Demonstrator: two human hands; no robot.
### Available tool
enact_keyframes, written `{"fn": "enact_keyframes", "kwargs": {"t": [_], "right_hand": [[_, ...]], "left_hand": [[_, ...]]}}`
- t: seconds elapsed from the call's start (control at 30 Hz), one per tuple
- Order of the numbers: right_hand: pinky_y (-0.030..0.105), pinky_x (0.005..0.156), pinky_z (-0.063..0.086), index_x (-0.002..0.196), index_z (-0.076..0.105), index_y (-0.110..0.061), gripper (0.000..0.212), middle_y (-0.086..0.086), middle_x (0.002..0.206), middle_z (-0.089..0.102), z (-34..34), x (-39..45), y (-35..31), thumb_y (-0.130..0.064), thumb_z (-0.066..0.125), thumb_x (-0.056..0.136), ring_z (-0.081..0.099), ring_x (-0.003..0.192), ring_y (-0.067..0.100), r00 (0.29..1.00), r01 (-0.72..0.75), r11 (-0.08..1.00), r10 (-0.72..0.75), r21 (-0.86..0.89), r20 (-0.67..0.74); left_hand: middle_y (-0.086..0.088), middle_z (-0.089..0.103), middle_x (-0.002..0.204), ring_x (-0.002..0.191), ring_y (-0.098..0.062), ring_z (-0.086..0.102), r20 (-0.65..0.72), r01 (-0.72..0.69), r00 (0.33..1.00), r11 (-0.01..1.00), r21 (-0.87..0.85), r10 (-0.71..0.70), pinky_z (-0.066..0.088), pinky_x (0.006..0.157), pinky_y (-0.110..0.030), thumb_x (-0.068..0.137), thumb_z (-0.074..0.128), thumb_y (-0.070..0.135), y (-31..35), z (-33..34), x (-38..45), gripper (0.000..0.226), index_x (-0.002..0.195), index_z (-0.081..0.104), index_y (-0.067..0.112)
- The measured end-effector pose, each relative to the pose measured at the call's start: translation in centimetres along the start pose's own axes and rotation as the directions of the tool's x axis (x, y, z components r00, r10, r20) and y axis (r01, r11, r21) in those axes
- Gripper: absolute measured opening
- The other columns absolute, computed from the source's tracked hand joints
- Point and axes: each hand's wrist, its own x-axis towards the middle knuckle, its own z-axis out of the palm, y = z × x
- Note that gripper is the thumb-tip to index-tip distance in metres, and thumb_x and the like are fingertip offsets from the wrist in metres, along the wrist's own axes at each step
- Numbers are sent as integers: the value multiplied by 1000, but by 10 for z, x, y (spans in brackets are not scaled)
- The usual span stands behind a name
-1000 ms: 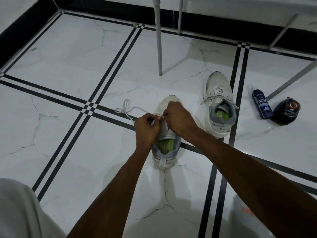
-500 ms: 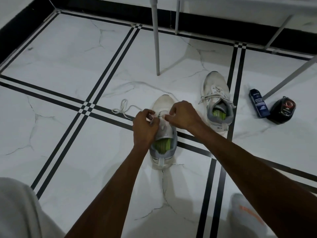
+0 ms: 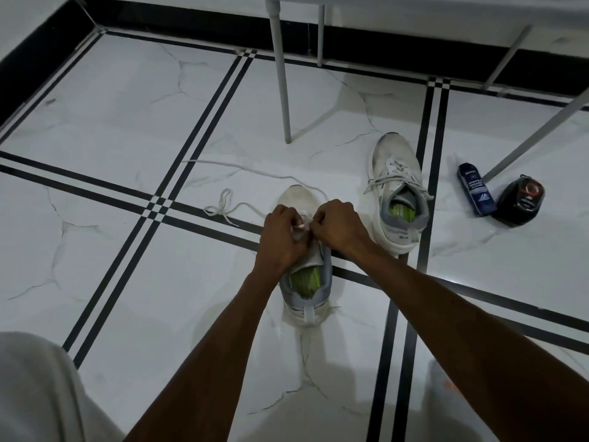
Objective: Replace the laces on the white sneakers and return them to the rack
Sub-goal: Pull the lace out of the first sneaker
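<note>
Two bare hands are working over the near white sneaker [image 3: 304, 250], which is standing on the marble floor [image 3: 127, 282] with its toe pointing away from the camera and its green insole showing. The left hand [image 3: 282, 239] and the right hand [image 3: 338, 226] are both curling their fingers and pinching a white lace [image 3: 223, 208] between them above the sneaker's tongue. The lace's loose ends are trailing across the floor to the left of the toe, one forming a loop. The second white sneaker [image 3: 396, 193], already laced, is standing just to the right. Farther right, a blue cleaner bottle [image 3: 476, 189] is lying beside a black polish container [image 3: 521, 200], the two touching. White rack legs [image 3: 282, 78] are standing behind.
</note>
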Motion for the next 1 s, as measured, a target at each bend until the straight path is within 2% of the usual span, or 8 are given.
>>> {"fn": "enact_keyframes", "kwargs": {"t": [0.13,0.27,0.43,0.57,0.73,0.83,0.93,1.0], "right_hand": [[35,75,57,80,78,-8,19,11,82,74,-5,0,6,-21,66,81,67,86,29,1000,-13,999,13,31,0],[38,82,58,86,81,-12,16,8,90,77,-9,-2,8,-21,69,80,69,91,27,1000,-22,996,23,90,-6],[40,76,60,79,81,-10,20,10,78,75,-8,2,9,-28,72,80,71,75,27,1000,-10,992,11,123,-6],[41,75,60,80,80,-10,28,11,80,74,-7,6,9,-36,71,83,71,75,28,1000,-11,993,11,117,-1],[40,76,59,78,80,-11,27,10,78,74,-4,5,13,-37,73,80,70,75,26,1000,-16,993,17,113,-7],[39,74,61,74,79,-10,19,11,73,74,-6,4,13,-27,72,77,71,70,27,999,-49,990,51,131,-16],[43,70,61,69,78,-9,16,11,69,73,-9,4,18,-22,70,75,70,66,29,999,-32,987,36,157,-28],[44,68,61,67,78,-9,17,9,66,72,-10,3,18,-22,70,75,70,65,27,1000,-7,986,9,166,-12]], "left_hand": [[3,62,72,66,-15,57,-231,211,940,958,-193,-253,44,63,-29,86,77,31,-5,-8,8,31,74,54,14],[5,61,78,76,-16,61,-320,392,776,813,-430,-543,53,83,-41,91,72,21,-4,-7,9,20,95,57,9],[-4,64,116,105,-22,61,-95,-1,995,999,-44,-3,51,92,-37,87,62,10,4,-8,9,45,131,57,16],[-2,70,95,94,-28,62,29,-151,987,880,450,155,36,86,-41,88,64,23,13,-5,14,14,95,76,21],[2,66,77,84,-24,59,-35,-151,977,799,581,211,35,91,-47,87,59,18,10,-6,18,18,73,70,21],[-1,67,93,95,-23,60,-415,199,906,947,253,-79,42,85,-41,89,60,23,10,-28,22,10,89,69,20],[-13,56,127,121,-35,52,-554,648,559,742,-172,-617,46,92,-45,92,63,27,-11,-67,33,24,112,65,15],[-16,50,133,122,-34,49,-547,527,664,838,-140,-510,42,96,-40,85,70,20,-15,-70,32,44,126,56,10]]}}
